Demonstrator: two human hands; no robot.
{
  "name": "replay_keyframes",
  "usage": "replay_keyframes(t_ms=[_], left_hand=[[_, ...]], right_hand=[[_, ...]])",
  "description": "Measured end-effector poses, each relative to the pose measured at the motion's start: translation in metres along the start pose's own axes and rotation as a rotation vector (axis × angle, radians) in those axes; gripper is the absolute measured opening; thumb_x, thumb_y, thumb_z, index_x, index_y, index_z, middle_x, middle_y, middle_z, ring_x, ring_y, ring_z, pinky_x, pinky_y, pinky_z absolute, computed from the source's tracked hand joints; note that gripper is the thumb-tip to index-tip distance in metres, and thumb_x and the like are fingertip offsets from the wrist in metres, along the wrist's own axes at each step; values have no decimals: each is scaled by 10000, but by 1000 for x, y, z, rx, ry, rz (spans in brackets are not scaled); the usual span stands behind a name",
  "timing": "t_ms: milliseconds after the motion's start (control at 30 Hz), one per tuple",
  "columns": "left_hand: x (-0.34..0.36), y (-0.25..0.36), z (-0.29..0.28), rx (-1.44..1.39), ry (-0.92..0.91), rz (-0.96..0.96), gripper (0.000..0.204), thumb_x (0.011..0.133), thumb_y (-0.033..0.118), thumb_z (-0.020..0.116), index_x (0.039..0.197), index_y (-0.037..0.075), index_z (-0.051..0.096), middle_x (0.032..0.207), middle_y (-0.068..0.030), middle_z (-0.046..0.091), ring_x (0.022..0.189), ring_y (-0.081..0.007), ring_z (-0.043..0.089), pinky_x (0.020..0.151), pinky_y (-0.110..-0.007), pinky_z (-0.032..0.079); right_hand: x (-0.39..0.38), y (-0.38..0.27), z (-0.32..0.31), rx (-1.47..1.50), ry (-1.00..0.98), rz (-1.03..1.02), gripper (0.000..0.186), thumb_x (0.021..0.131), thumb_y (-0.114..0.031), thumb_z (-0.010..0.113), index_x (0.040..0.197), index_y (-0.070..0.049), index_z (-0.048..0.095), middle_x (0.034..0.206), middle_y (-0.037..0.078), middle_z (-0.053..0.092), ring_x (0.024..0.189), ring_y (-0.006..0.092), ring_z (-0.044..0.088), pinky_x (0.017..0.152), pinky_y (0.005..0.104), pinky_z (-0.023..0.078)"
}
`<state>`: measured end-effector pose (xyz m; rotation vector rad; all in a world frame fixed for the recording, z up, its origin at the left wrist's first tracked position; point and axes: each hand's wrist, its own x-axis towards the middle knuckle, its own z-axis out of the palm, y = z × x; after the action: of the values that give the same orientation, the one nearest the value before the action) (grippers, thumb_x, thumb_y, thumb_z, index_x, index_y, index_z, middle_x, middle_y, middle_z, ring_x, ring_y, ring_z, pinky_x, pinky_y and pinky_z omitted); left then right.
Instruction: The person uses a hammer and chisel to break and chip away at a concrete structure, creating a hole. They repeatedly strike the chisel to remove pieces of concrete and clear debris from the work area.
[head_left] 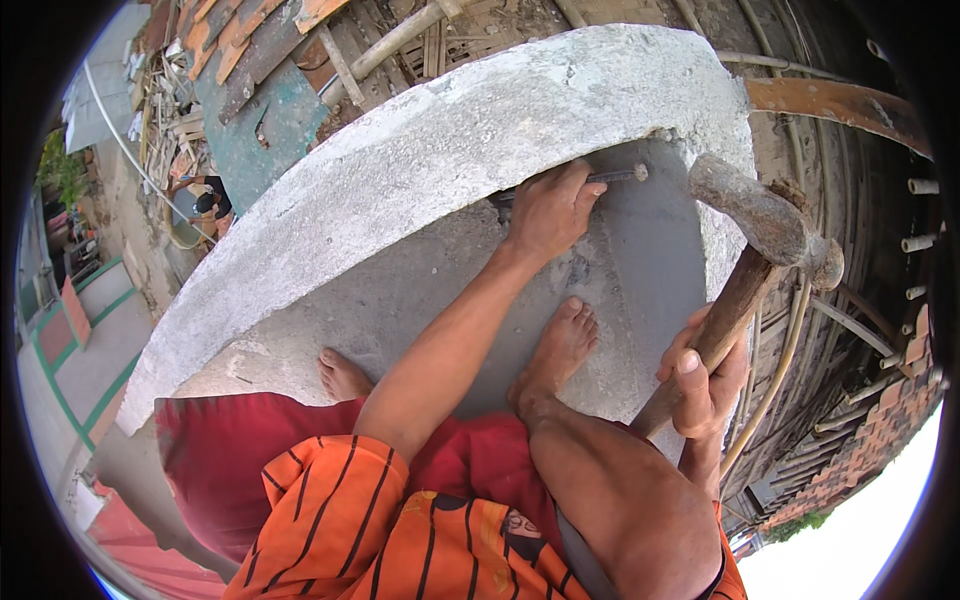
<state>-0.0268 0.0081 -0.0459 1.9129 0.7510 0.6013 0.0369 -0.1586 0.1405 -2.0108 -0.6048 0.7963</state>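
Observation:
My left hand (553, 212) is closed around a steel chisel (622, 176), a slim rod with a battered, flattened end. That end sticks out to the right of my fingers. The chisel's other end lies against the inner side of a rough whitish concrete parapet (440, 140), partly covered by my hand. On the right, my right hand (712, 375) grips the wooden handle of a hammer (745, 215). Its worn, rusty head is raised, to the right of the chisel's battered end and apart from it.
My bare feet (560, 345) stand on a grey concrete ledge (420, 290) within the curved parapet. Beyond it are roof tiles (215, 35), a bluish-green sheet (245, 120) and bamboo poles (395, 45). Far below at left, another person (210, 203) is visible. A rusty strip (840, 105) extends at upper right.

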Motion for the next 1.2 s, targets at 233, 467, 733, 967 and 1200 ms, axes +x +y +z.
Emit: replay_keyframes(t_ms=[233, 467, 733, 967, 1200], left_hand=[[0, -7, -1, 39, 53, -3, 221, 911, 199, 564, 972, -13, 558, 775, -230, 610, 714, -422, 608, 613, -463, 477], [-3, -10, -5, 11, 104, 1, 282, 911, 217, 566, 1047, -30, 582, 803, -247, 627, 738, -423, 628, 633, -455, 487], [-4, -5, -6, 18, -36, -106, 293, 902, 219, 578, 1065, -25, 580, 867, -244, 635, 805, -414, 632, 680, -441, 499], [-14, -8, -1, 64, -50, 56, 278, 863, 207, 633, 1010, -22, 573, 859, -187, 640, 782, -378, 633, 658, -432, 508], [-10, 2, -3, 42, -94, 15, 247, 885, 202, 595, 993, -16, 554, 814, -201, 623, 741, -391, 622, 646, -448, 490]], right_hand=[[5, -8, -3, 205, 188, -294, 366, 872, -319, 589, 1032, -21, 449, 662, 50, 496, 522, 120, 514, 486, 246, 439], [0, -6, 5, -25, -79, 150, 431, 859, -345, 585, 1068, 14, 467, 642, 36, 513, 506, 114, 511, 476, 231, 399], [0, 0, -2, -7, 76, -88, 499, 818, -353, 635, 1107, 32, 505, 678, 47, 556, 543, 154, 549, 557, 263, 455], [-9, -14, 2, -61, 6, 87, 494, 835, -395, 596, 1068, 23, 475, 626, 34, 498, 508, 112, 491, 477, 246, 379], [-18, -23, -13, 159, 275, -338, 404, 866, -289, 611, 1065, 1, 412, 701, 79, 496, 535, 154, 531, 481, 264, 480]])
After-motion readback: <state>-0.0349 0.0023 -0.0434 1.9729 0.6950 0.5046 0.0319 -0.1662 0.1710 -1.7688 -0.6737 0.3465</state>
